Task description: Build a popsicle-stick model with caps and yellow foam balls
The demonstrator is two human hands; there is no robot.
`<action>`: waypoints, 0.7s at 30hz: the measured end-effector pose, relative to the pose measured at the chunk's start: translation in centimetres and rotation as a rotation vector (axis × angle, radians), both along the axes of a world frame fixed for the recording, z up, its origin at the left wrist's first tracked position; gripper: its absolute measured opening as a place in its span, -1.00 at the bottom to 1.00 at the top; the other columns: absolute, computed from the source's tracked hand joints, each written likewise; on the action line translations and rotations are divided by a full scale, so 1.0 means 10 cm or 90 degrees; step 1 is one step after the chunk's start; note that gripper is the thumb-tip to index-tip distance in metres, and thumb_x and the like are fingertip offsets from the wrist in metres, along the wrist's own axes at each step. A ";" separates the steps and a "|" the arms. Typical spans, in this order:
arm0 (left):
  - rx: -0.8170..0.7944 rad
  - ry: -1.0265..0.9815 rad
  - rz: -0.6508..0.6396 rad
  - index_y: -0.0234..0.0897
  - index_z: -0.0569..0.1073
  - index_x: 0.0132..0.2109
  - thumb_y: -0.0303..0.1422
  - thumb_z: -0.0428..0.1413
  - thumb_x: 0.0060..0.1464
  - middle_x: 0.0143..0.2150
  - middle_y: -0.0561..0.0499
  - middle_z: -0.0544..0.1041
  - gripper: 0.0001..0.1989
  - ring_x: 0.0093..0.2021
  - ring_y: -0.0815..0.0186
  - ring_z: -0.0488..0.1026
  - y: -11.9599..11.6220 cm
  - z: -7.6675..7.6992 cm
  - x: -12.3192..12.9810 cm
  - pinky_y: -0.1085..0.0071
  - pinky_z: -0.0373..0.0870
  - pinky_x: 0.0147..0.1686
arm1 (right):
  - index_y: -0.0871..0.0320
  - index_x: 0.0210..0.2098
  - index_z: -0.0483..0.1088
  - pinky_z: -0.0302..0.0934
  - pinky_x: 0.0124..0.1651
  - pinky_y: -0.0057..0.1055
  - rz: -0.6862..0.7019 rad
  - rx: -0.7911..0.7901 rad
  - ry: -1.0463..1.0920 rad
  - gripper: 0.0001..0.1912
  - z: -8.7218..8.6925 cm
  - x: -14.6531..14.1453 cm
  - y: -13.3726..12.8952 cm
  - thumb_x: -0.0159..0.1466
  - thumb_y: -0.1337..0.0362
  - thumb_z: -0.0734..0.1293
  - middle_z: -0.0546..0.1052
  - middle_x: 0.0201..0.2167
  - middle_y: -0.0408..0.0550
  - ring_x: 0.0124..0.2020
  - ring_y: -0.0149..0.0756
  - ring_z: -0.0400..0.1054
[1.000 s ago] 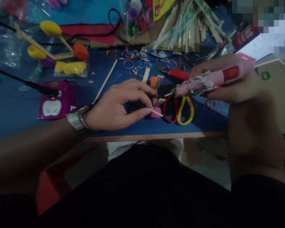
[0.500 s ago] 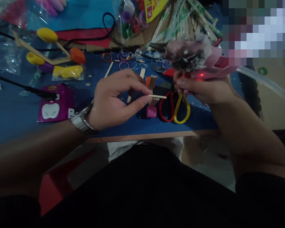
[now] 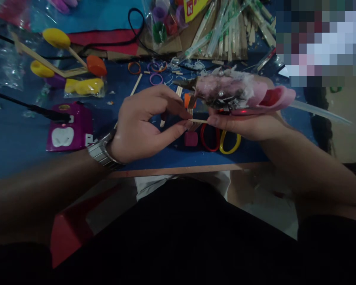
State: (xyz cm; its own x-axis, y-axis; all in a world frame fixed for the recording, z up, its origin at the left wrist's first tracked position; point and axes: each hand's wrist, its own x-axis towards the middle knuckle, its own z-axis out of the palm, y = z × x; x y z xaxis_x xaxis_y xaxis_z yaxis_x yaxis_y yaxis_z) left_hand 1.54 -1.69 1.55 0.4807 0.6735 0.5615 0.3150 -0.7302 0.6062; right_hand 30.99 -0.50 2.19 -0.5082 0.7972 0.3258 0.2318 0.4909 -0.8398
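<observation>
A thin wooden stick point(image 3: 199, 121) is pinched between the thumb and forefinger of my left hand point(image 3: 148, 122), its free end pointing right. My right hand point(image 3: 249, 122) is closed round a pink glue gun point(image 3: 240, 93) whose dark nozzle points left; its thumb tip is at the stick's right end. A red light glows on the gun. Below the nozzle, on the blue table, lies a bundle of sticks point(image 3: 191, 107) between an orange block point(image 3: 186, 100) and a pink block point(image 3: 191, 139). Scissors with red and yellow handles point(image 3: 230, 149) lie beside them, their blades hidden.
At the left are a purple box point(image 3: 69, 136) with a cable and a stick piece with yellow and orange blocks point(image 3: 96, 65). Rubber bands point(image 3: 156, 79) and glue strands lie behind my hands. Packed sticks point(image 3: 225, 43) and a bag of coloured pieces point(image 3: 163, 23) are at the back.
My right hand and the glue gun have moved left and slightly down, and the gun has turned more level. My right thumb is now at the stick's end. My left hand has hardly moved.
</observation>
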 end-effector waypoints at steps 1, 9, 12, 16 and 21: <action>0.011 -0.006 0.004 0.00 0.76 -0.08 -0.20 0.40 0.44 -0.03 0.02 0.82 -0.94 -0.04 0.15 0.78 0.01 -0.01 0.00 0.16 0.73 -0.20 | -0.41 0.19 0.78 0.53 0.59 -0.08 0.018 0.029 0.003 -0.56 0.00 -0.01 0.00 0.35 0.12 0.72 0.78 0.28 -0.35 0.44 0.01 0.64; 0.027 -0.019 -0.011 -0.05 0.75 -0.09 -0.26 0.42 0.42 -0.05 0.01 0.82 -0.96 -0.10 0.21 0.77 0.03 -0.04 0.01 0.21 0.67 -0.23 | -0.47 0.29 0.74 0.51 0.61 -0.07 -0.005 0.091 -0.033 -0.52 0.04 -0.04 -0.01 0.40 0.01 0.66 0.76 0.33 -0.39 0.43 0.01 0.66; 0.022 -0.027 -0.018 -0.01 0.76 -0.08 -0.24 0.43 0.41 -0.06 0.02 0.82 -0.97 -0.09 0.18 0.77 0.02 -0.03 0.00 0.19 0.68 -0.24 | -0.54 0.28 0.72 0.50 0.62 -0.02 0.013 0.088 -0.037 -0.51 0.01 -0.02 0.02 0.40 0.02 0.65 0.74 0.34 -0.45 0.43 0.01 0.65; 0.000 0.011 -0.005 0.02 0.76 -0.10 -0.20 0.40 0.46 -0.04 0.03 0.83 -0.93 0.05 0.11 0.79 0.00 -0.01 -0.01 0.14 0.76 -0.11 | -0.56 0.33 0.69 0.47 0.65 0.01 0.028 0.084 -0.031 -0.44 -0.04 0.00 0.05 0.39 0.08 0.65 0.72 0.38 -0.45 0.46 0.01 0.63; -0.028 0.042 0.015 0.05 0.77 -0.08 -0.09 0.36 0.48 -0.01 0.02 0.84 -0.85 0.00 0.10 0.79 -0.02 0.04 -0.03 0.10 0.82 -0.13 | -0.59 0.35 0.65 0.41 0.70 0.01 0.046 0.078 -0.038 -0.45 -0.01 -0.01 0.04 0.45 0.10 0.61 0.70 0.41 -0.48 0.51 -0.04 0.59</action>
State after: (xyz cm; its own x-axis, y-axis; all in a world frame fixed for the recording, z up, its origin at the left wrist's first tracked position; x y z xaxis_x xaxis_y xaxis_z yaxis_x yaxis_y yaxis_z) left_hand 1.25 -1.89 1.94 0.4989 0.7087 0.4988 0.3720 -0.6950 0.6153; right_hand 30.91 -0.11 2.12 -0.5841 0.7139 0.3862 0.2403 0.6065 -0.7579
